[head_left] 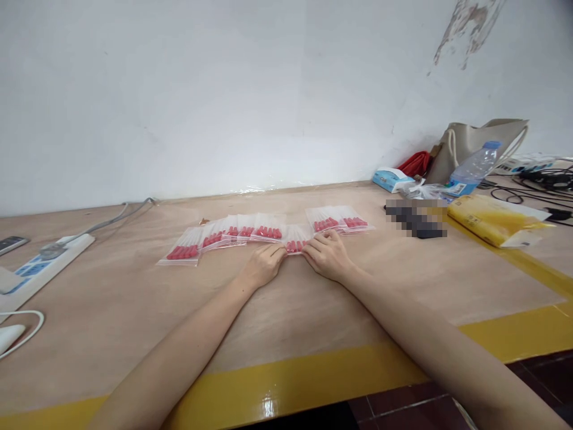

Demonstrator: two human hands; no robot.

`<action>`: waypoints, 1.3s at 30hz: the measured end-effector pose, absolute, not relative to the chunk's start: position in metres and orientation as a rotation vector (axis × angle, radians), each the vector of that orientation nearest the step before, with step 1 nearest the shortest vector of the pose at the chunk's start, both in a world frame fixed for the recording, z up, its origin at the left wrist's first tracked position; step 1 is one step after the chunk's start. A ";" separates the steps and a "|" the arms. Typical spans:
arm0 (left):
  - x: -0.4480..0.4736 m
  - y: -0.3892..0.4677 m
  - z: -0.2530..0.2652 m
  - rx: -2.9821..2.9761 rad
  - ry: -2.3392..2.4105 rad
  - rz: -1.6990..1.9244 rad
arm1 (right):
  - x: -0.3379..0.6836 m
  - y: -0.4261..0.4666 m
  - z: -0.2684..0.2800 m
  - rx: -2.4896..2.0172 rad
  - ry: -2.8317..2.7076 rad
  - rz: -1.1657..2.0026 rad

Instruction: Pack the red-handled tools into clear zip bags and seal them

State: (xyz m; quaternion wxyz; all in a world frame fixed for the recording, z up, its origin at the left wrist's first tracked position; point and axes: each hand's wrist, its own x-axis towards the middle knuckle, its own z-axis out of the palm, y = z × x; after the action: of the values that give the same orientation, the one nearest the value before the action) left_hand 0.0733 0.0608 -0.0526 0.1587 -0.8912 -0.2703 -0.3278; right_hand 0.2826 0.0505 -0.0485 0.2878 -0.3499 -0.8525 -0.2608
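Between my two hands lies a small clear plastic bag (pixel 294 234) with several red pieces in it. My left hand (pixel 265 263) pinches its near left corner. My right hand (pixel 327 254) has its fingers closed at the near right corner, partly covering the bag. To the left, a row of overlapping clear bags (pixel 242 230), each with several red capsule-shaped pieces, stretches across the table. Its leftmost bag (pixel 182 248) sits nearest the front. Just beyond my right hand are more such bags (pixel 338 220) in an overlapping group.
A power strip (pixel 67 254) with a cable is at left. On the right are a dark pixelated item (pixel 416 221), a yellow packet (pixel 492 221), a water bottle (pixel 477 167), a blue-white box (pixel 391 179) and a beige bag (pixel 483 140). Yellow tape (pixel 313 382) lines the table's front edge.
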 end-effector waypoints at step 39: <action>0.088 0.110 -0.049 -2.349 -1.248 -0.694 | 0.320 0.041 -0.067 -1.127 -2.121 -0.205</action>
State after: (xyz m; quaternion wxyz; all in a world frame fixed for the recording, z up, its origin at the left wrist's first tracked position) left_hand 0.0882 0.1095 -0.0490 0.1950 -0.8382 -0.4451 -0.2475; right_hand 0.3200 0.0408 -0.0666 0.3574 -0.4366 -0.8218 -0.0792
